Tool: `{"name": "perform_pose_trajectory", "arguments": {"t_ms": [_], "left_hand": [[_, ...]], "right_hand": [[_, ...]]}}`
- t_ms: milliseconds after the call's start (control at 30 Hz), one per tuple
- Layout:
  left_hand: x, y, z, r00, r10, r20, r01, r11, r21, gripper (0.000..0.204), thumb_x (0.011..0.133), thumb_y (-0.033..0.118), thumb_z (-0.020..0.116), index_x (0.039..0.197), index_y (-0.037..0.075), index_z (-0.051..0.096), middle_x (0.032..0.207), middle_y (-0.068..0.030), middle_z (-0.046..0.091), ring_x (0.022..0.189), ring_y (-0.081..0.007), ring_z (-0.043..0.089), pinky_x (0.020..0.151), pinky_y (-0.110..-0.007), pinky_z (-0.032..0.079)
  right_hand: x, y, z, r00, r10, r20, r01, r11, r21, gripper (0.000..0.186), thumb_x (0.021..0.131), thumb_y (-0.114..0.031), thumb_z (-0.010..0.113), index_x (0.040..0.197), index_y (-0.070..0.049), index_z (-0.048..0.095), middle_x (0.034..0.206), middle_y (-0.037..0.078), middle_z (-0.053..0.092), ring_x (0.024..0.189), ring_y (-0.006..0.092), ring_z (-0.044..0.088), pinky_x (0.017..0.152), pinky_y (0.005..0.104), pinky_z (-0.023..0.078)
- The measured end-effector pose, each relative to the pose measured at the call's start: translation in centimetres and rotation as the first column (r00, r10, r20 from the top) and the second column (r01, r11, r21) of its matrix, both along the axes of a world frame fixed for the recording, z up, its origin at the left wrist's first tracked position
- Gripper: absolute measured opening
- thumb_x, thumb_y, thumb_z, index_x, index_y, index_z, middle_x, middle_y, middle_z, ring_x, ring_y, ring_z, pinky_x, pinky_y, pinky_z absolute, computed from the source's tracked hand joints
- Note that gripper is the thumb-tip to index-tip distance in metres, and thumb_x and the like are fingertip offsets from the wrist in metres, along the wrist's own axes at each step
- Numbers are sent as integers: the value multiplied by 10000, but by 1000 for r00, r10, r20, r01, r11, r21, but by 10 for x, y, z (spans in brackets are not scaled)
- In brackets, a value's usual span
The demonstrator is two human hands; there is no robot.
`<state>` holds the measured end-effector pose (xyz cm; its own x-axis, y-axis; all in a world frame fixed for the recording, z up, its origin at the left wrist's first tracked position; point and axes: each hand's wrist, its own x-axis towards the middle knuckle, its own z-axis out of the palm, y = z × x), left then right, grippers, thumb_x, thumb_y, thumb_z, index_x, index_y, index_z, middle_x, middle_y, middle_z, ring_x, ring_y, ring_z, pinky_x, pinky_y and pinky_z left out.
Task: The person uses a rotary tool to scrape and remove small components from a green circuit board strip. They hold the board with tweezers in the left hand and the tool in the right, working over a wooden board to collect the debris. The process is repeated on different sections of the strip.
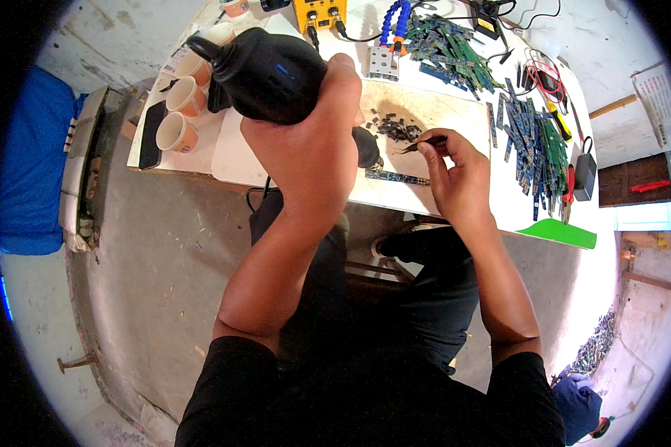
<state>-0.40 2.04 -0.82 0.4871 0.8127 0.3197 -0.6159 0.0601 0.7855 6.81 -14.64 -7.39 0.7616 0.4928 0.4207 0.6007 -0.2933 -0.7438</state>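
Currently left hand (306, 149) wrapped round black heat gun (276, 78), right hand (461, 175) pinching black tweezers (434, 141). Circuit-board strip (397, 177) flat at near edge of pale work board (462, 119), near nozzle (367, 147). Looks part-done: small black chips (399, 130) heaped beyond, strip piles (540, 153) at back and right; can't tell which are finished.

Upper centre: the left hand (306, 160) and the bulky black tool (272, 74) in its grip block passage from the upper left.
Gap between hands: narrow; a heap of dark chips (397, 128) and a circuit strip (397, 177) lie low in it.
Board, upper right of chips: bare wood (461, 118) leaves room above the right hand (462, 179).
Right: the circuit-strip pile (535, 149) obstructs low travel.
Upper left: paper cups (177, 132) stand upright; bare white surface (230, 153) separates them from the left hand.
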Motion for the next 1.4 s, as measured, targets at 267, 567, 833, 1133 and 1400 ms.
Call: {"name": "perform_pose_trajectory", "arguments": {"t_ms": [267, 567, 833, 1133, 1400], "left_hand": [[-1, 2, 0, 1000, 1, -14, 0, 998, 69, 134, 817, 37, 752, 720, 50, 660, 615, 8, 662, 570, -64, 651, 574, -206, 475], [-5, -1, 7, 998, -16, -58, 17, 1000, 21, 175, 805, 43, 760, 685, 51, 633, 603, 34, 635, 541, -43, 615, 562, -206, 464], [-2, 0, 3, 998, 27, -62, -23, 998, 61, 169, 798, 38, 759, 728, 61, 607, 637, 51, 629, 582, -30, 616, 554, -209, 461], [-2, 3, 1, 999, -4, -52, 7, 998, 60, 166, 796, 37, 759, 737, 60, 605, 647, 54, 630, 582, -31, 614, 559, -207, 465], [-3, 1, 3, 998, -24, -51, 26, 999, 41, 153, 796, 48, 759, 743, 55, 616, 641, 49, 630, 580, -35, 619, 562, -210, 471]], "right_hand": [[-3, -5, -2, 999, -45, -10, 45, 999, -1, 116, 905, -3, 672, 1016, 26, 660, 868, 166, 700, 772, 210, 703, 685, 314, 543], [-17, -8, 3, 987, 151, -54, -151, 988, 10, 98, 878, -8, 696, 967, 5, 655, 890, 162, 687, 755, 259, 668, 672, 325, 523], [-22, -3, 7, 982, 188, -19, -189, 980, -60, 97, 862, -8, 704, 943, 3, 652, 853, 166, 657, 773, 334, 664, 678, 370, 527], [-22, -1, 6, 981, 192, 2, -191, 980, -63, 92, 857, 4, 701, 933, 11, 650, 853, 169, 655, 782, 341, 662, 686, 374, 526], [-21, -3, 6, 975, 216, 50, -211, 974, -87, 94, 853, -3, 705, 926, 10, 647, 859, 170, 655, 787, 354, 654, 693, 389, 524]]}}
